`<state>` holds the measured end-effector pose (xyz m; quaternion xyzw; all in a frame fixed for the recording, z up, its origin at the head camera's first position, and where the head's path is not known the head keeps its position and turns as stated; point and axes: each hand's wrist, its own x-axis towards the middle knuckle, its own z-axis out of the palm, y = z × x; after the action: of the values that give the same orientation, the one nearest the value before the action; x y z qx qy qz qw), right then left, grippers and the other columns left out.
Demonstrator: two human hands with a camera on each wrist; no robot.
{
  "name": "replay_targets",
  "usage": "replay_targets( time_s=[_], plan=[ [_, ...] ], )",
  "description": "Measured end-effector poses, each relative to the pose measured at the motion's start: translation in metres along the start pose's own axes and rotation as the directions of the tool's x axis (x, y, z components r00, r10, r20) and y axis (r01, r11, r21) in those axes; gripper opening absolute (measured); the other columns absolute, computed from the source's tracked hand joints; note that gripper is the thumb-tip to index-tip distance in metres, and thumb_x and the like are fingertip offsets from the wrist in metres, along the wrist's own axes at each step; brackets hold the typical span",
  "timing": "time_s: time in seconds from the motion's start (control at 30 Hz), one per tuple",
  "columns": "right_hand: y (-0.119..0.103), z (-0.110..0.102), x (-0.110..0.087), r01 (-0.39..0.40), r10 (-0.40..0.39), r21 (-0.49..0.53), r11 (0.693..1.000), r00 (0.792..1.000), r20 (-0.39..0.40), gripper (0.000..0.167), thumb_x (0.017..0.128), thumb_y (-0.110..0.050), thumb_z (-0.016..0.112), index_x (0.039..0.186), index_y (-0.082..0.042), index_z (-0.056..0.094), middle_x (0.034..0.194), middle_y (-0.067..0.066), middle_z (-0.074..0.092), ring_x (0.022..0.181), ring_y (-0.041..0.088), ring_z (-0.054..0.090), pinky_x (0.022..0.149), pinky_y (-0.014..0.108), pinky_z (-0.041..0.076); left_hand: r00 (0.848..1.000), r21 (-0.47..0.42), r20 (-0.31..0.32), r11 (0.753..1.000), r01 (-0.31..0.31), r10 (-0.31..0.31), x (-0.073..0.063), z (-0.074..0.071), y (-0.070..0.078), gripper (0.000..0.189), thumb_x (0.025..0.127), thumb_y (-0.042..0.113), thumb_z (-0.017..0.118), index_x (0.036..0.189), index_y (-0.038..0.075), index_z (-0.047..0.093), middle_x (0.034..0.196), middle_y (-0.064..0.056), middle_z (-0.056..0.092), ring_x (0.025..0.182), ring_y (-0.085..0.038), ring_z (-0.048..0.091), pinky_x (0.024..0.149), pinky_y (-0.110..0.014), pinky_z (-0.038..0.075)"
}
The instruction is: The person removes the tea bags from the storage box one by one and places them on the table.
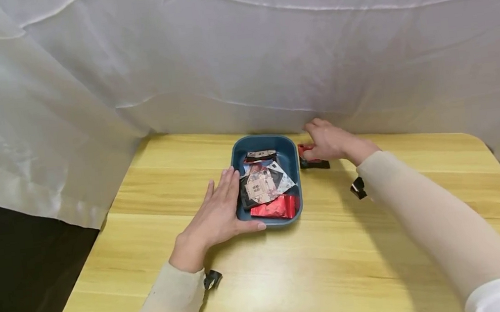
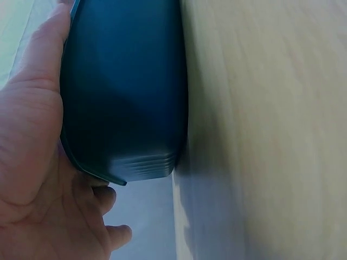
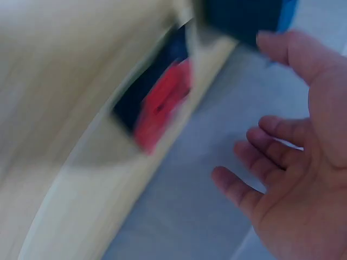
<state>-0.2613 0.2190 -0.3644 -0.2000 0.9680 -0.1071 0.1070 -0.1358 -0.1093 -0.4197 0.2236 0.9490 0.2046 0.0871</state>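
A dark blue rectangular bin (image 1: 263, 138) holds several small packets: a shiny red one (image 1: 276, 207), a pink-patterned one (image 1: 260, 188), a white one (image 1: 285, 178) and dark ones partly covered. My left hand (image 1: 219, 215) rests along the bin's left side, fingers extended at the rim and thumb spread at the near corner. Just right of the bin, a red packet (image 1: 303, 150) and a black packet (image 1: 317, 164) lie together on the table. Over them hovers my right hand (image 1: 332, 142); in the right wrist view its fingers are apart and hold nothing.
The wooden table (image 1: 317, 271) runs back to a pale hanging cloth (image 1: 240, 60) close behind the bin and right hand. Black wrist devices show beside the left cuff (image 1: 212, 280) and under the right forearm. A dark area lies past the table's left edge.
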Motion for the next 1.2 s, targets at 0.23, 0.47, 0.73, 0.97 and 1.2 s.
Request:
replay_targets(
  time_s=[0.23,0.47,0.73,0.97,1.2],
  plan=[
    [-0.045,0.002,-0.016,0.088,-0.084,0.026,0.996,0.987,-0.137,0.072,0.097,-0.029,0.071,0.153,0.007,0.045,0.158,0.029,0.043,0.148,0.047,0.040,0.125,0.059,0.033,1.000,0.003,0.003,1.000,0.001,-0.001,0.003,0.001,0.000,0.142,0.075,0.094,0.061,0.170,0.007,0.001,0.179,-0.009,-0.005,0.165,-0.021,-0.008,0.133,-0.051,-0.003],
    [-0.098,0.030,-0.032,0.190,-0.200,-0.066,0.980,0.956,-0.216,0.069,0.096,-0.035,0.077,0.149,0.002,0.053,0.152,0.023,0.053,0.142,0.040,0.051,0.120,0.054,0.043,1.000,0.017,-0.002,0.999,-0.027,0.027,0.004,0.001,0.000,0.140,0.078,0.092,0.061,0.169,0.004,0.002,0.178,-0.013,-0.004,0.165,-0.023,-0.007,0.133,-0.054,0.002],
    [-0.139,0.068,-0.034,0.040,-0.096,-0.208,0.977,0.960,-0.263,0.070,0.096,-0.052,0.075,0.133,0.007,0.064,0.126,0.022,0.067,0.119,0.037,0.062,0.109,0.048,0.053,0.999,0.007,-0.005,0.999,-0.041,0.041,0.005,0.001,-0.001,0.138,0.080,0.089,0.063,0.169,0.002,0.003,0.178,-0.015,-0.003,0.165,-0.024,-0.006,0.133,-0.055,0.003],
    [-0.151,0.085,-0.028,0.009,-0.099,-0.302,0.953,0.954,-0.284,0.076,0.092,-0.055,0.078,0.138,0.004,0.063,0.126,0.021,0.067,0.116,0.038,0.062,0.095,0.053,0.058,0.998,-0.001,-0.016,0.999,-0.053,0.053,0.006,0.002,-0.003,0.137,0.080,0.086,0.066,0.169,0.002,0.004,0.177,-0.017,-0.002,0.165,-0.029,-0.004,0.133,-0.057,0.005],
    [-0.125,0.070,-0.024,0.100,-0.168,-0.343,0.934,0.970,-0.175,0.055,0.094,-0.031,0.079,0.145,-0.015,0.065,0.135,0.018,0.062,0.121,0.038,0.055,0.100,0.054,0.054,0.999,0.004,-0.001,0.999,-0.039,0.039,0.009,0.003,-0.003,0.140,0.078,0.090,0.064,0.169,0.004,0.002,0.178,-0.014,-0.002,0.165,-0.025,-0.004,0.133,-0.055,0.004]
  ],
)
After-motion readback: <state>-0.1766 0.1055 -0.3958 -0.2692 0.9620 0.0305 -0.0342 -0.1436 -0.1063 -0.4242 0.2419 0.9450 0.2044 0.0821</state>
